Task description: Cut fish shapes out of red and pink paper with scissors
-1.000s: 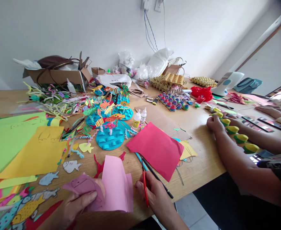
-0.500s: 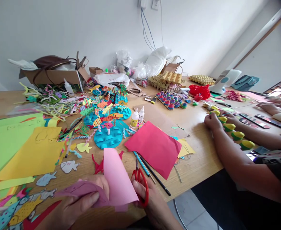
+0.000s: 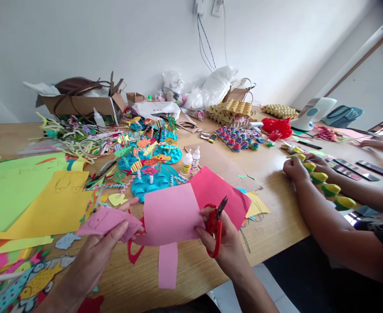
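Note:
My left hand (image 3: 96, 256) pinches a folded-looking pink paper piece (image 3: 108, 222) with faint drawn lines. A larger pink sheet (image 3: 170, 213) stretches between both hands; whether it joins that piece is hidden. At its right edge, my right hand (image 3: 227, 243) grips the sheet between thumb and fingers. The same hand holds red-handled scissors (image 3: 215, 237), their dark blades together and pointing up. Below the sheet a pink strip (image 3: 167, 266) shows. Behind it lie a red paper sheet (image 3: 226, 195) and a blue disc (image 3: 146, 184) with paper fish on curly stems.
Yellow paper (image 3: 57, 200) and green paper (image 3: 21, 187) cover the left, with fish cutouts (image 3: 39, 282) nearer me. Glue bottles (image 3: 186, 162) stand mid-table. At right, another person's hands (image 3: 296, 169) hold a green-and-yellow egg-carton strip (image 3: 330, 190). Egg trays (image 3: 232, 108) are stacked behind.
Both hands have lifted, and the right has moved up and to the right. The pink sheet is now spread flat between them. The scissors have turned, blades now up and right.

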The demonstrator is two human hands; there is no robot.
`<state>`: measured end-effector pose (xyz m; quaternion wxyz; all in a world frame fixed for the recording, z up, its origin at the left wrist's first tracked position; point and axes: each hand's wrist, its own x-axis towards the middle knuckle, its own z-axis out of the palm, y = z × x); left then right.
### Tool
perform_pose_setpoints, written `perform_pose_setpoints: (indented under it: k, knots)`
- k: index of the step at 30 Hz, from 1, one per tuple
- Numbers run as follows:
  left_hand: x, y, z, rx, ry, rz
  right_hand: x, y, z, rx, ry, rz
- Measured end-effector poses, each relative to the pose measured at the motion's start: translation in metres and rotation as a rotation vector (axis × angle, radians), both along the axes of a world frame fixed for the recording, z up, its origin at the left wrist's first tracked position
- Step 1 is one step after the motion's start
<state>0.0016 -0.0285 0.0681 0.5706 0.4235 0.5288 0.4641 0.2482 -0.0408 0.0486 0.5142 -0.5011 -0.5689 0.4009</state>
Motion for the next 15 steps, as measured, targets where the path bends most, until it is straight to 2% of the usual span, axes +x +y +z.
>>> perform_pose_setpoints:
  k: [5, 8, 10, 15]
  knots:
    - [0.002, 0.002, 0.009, -0.193, -0.352, -0.092, 0.000, 0.005, 0.008, 0.139, -0.102, 0.081]
    - [0.000, -0.005, 0.011, -0.115, -0.391, -0.048, 0.000, 0.008, 0.008, 0.169, -0.143, 0.116]
    - [-0.004, -0.013, 0.009, -0.007, -0.262, -0.065, -0.001, 0.011, 0.003, 0.173, -0.123, 0.138]
    - [-0.012, -0.029, 0.001, 0.129, 0.298, -0.444, -0.002, 0.023, -0.013, 0.127, 0.027, 0.024]
